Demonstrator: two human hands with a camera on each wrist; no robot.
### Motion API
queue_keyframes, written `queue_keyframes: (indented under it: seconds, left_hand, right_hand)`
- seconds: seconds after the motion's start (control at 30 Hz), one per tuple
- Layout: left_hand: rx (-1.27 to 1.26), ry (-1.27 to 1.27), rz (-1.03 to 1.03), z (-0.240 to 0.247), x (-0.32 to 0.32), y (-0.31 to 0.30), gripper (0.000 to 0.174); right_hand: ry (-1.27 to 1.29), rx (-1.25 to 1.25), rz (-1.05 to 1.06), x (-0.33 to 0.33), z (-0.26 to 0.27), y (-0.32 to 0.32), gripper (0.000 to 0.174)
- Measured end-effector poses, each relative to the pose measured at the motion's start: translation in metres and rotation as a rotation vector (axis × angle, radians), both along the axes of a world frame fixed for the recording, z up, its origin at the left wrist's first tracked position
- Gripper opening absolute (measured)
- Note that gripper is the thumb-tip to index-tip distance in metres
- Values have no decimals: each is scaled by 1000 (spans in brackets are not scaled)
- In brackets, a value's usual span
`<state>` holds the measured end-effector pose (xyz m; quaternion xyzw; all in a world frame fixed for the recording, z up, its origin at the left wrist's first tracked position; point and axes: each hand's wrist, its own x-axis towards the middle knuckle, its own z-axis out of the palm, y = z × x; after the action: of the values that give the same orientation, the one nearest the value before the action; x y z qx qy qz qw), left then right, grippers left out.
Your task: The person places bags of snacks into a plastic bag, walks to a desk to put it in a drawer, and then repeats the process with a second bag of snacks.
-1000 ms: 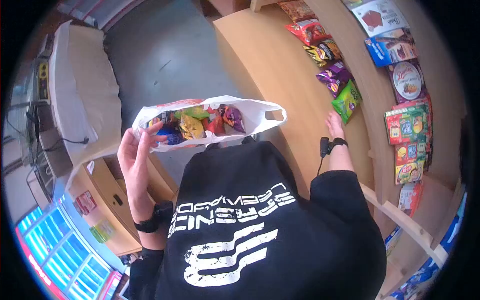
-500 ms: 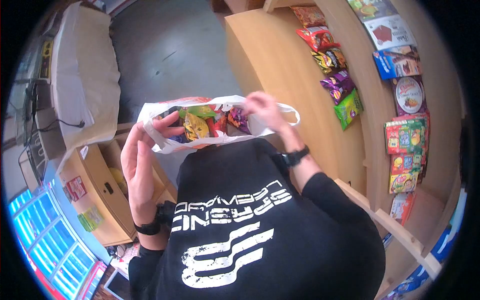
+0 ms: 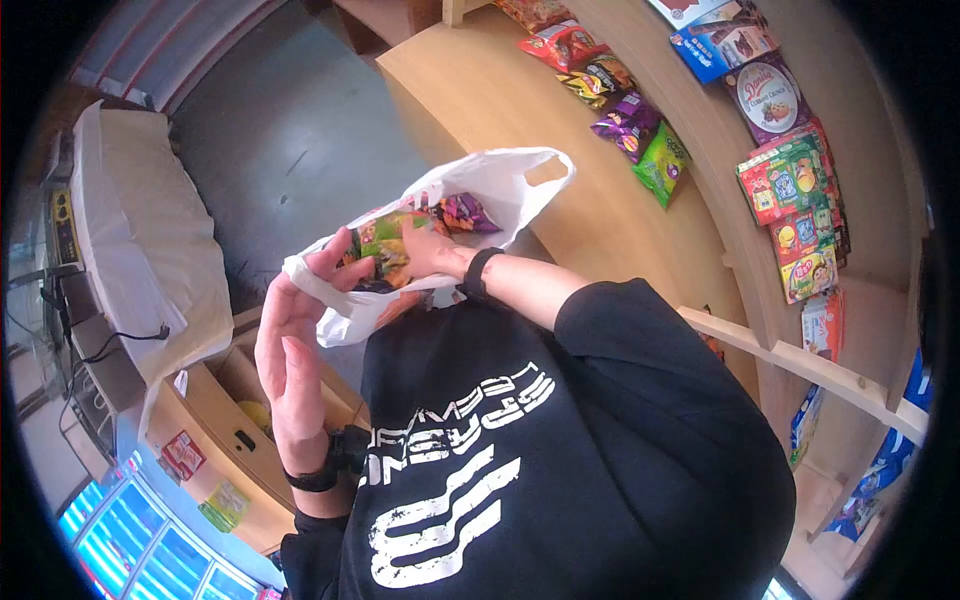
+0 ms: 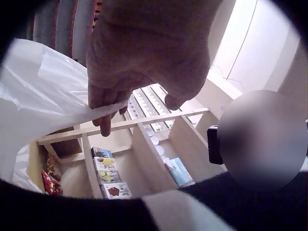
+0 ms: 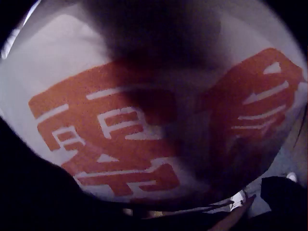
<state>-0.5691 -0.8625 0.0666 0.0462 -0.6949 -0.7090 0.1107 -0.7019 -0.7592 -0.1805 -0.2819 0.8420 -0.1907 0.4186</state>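
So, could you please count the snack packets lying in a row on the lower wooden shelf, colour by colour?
Orange-brown packet, partly cut off at the top edge: 1
Red packet: 1
Yellow-and-black packet: 1
Purple packet: 1
Green packet: 1
Total: 5

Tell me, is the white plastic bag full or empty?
Partly full: the bag shows colourful snack packets in its open mouth; the right hand reaches in, the left hand holds its edge.
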Motion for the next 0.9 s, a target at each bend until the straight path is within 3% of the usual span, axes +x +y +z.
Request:
queue_keyframes:
  seconds: [0.1,0.17,0.23,0.27,0.33,0.4,0.53,0.7,0.77,0.9]
  left_hand:
    - [30,19,40,-12,7,-14,69]
    - [66,27,61,-22,11,-25,66]
    - [56,7,138,-30,15,-36,56]
    - [106,-5,179,-29,15,-35,40]
    - [57,-49,200,-41,20,-43,34]
    - [57,-111,241,-51,20,-46,23]
    - [64,-138,186,-68,13,-45,29]
    - [52,-210,43,-77,1,-31,49]
    - [55,-317,8,-85,5,-35,50]
    - [102,-336,199,-75,-16,-27,35]
  right_hand:
    - [148,-47,55,-16,-46,16,55]
    - [140,-87,13,-26,-8,32,46]
    - [106,-263,-85,-36,11,50,42]
    - [90,-381,-89,-42,24,61,41]
    - [98,-585,-147,-53,40,85,39]
    - [-282,-718,-367,-56,83,104,38]
    - [-561,-1026,-609,-45,123,123,32]
    - [-726,-1089,-496,-27,143,109,34]
    - [-731,-1091,-454,-22,134,101,34]
    - [-1033,-1296,-756,-14,161,104,48]
